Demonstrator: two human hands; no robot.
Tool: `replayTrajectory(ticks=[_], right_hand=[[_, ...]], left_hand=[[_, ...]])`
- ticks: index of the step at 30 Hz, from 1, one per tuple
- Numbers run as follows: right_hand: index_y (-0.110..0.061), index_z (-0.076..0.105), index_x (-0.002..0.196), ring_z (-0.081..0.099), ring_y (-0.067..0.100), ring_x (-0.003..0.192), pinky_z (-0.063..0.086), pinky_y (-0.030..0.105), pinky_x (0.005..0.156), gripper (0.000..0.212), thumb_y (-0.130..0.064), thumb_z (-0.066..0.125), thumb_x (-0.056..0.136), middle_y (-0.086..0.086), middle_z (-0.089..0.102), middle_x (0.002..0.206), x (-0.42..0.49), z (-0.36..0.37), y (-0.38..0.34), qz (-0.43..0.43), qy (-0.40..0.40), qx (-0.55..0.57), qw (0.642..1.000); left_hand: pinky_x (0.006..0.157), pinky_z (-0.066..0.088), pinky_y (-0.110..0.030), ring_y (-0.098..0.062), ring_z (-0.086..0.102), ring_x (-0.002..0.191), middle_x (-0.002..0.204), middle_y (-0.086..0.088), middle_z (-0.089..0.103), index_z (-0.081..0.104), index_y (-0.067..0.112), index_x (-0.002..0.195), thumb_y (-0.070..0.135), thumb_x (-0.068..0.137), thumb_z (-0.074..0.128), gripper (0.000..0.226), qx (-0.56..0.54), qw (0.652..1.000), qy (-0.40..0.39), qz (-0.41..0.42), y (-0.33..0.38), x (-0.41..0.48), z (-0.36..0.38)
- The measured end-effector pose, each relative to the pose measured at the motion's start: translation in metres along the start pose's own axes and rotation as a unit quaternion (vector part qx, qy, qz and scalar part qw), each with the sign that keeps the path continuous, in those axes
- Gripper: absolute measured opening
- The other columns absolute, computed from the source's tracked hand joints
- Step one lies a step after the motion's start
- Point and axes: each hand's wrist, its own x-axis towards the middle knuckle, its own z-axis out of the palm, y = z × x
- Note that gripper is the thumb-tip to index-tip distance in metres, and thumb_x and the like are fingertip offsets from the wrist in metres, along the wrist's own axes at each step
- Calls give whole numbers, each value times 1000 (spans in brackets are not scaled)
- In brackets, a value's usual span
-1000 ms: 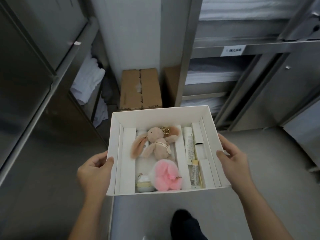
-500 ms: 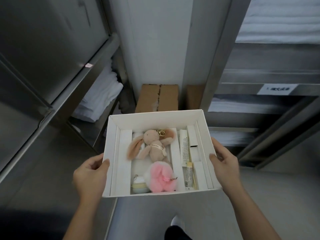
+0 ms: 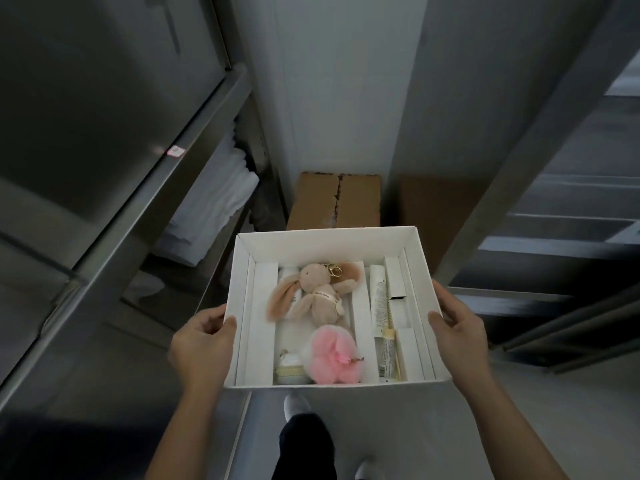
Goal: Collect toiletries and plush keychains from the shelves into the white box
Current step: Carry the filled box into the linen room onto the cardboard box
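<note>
The left hand [image 3: 202, 344] and right hand [image 3: 457, 330] each clasp a side wall of the white box [image 3: 325, 244], thumbs over its rim, holding it level between steel shelves [image 3: 162, 188]. Inside lie a bunny keychain [image 3: 315, 296], a pink plush keychain [image 3: 332, 355], a tube [image 3: 379, 299] and a small jar [image 3: 291, 370]. It looks like a carry between picks; another pick needs one hand freed.

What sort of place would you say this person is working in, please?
Probably a linen or supply storeroom, perhaps a hotel's: steel shelving on both sides, folded white towels stacked on a shelf, and a cardboard carton by the wall beyond the white box.
</note>
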Motion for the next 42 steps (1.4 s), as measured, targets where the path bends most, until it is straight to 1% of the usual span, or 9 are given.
replayTrajectory(ticks=[6, 8, 13, 19, 22, 26, 33, 38, 42], right_hand=[[-30, 51, 125, 63, -4, 76, 47, 14, 54, 41, -9, 53, 89, -16, 63, 103, 50, 51, -7, 23, 0, -15, 1000], [-27, 51, 126, 63, -2, 79, 48, 14, 56, 42, -8, 53, 88, -11, 64, 107, 68, 68, -11, 26, -3, -16, 1000], [-25, 49, 128, 63, 1, 74, 52, 22, 59, 43, -7, 51, 89, -13, 63, 99, 114, 100, -9, 38, 17, -29, 999], [-26, 47, 129, 61, -5, 75, 46, 9, 51, 43, -9, 50, 90, -11, 60, 105, 170, 119, 2, 65, 21, -27, 997], [-21, 46, 130, 58, -4, 82, 47, 13, 59, 42, -8, 49, 90, -7, 59, 110, 197, 123, 9, 67, 22, -30, 997], [-15, 46, 130, 56, 4, 89, 46, 20, 71, 42, -3, 48, 90, -1, 56, 118, 233, 129, 23, 69, 31, -40, 996], [-10, 48, 129, 50, 12, 106, 42, 26, 86, 43, 4, 47, 88, 6, 56, 126, 280, 144, 51, 93, 33, -37, 994], [-16, 48, 129, 55, 0, 88, 45, 16, 73, 43, -1, 47, 89, -2, 58, 114, 298, 152, 69, 106, 42, -60, 992], [-14, 48, 129, 55, 13, 102, 46, 29, 87, 42, 1, 46, 89, 4, 58, 122, 305, 154, 81, 113, 59, -77, 989]], left_hand=[[58, 39, -20, -2, 58, 67, 67, 21, 61, 66, 32, 74, 8, 73, 67, 24, 43, 999, -18, 8, 3, 78, 27], [65, 40, -23, -6, 58, 66, 65, 20, 60, 69, 26, 78, 8, 73, 67, 20, 51, 998, -24, 8, 2, 105, 36], [71, 43, -26, -10, 59, 67, 71, 5, 65, 72, 15, 87, 5, 75, 67, 16, 44, 998, -38, -6, -3, 160, 68], [69, 41, -23, -11, 57, 68, 76, 1, 64, 71, 10, 93, 3, 76, 66, 18, 42, 997, -56, -19, -3, 203, 116], [61, 41, -17, -5, 56, 65, 78, -2, 65, 70, 6, 92, -2, 77, 65, 19, 26, 996, -74, -31, -5, 220, 144], [75, 47, -29, -23, 62, 76, 84, -8, 69, 70, 5, 92, -1, 76, 65, 17, 44, 994, -82, -49, -13, 240, 183], [75, 44, -28, -22, 59, 78, 92, -13, 71, 70, 4, 94, 3, 77, 65, 18, 89, 989, -82, -88, -31, 270, 239], [75, 43, -28, -21, 58, 77, 90, -13, 71, 70, 5, 93, 4, 77, 65, 17, 120, 985, -98, -80, -40, 286, 266], [74, 44, -28, -24, 59, 77, 88, -14, 71, 70, 5, 91, 4, 77, 65, 15, 133, 982, -113, -72, -49, 290, 279]])
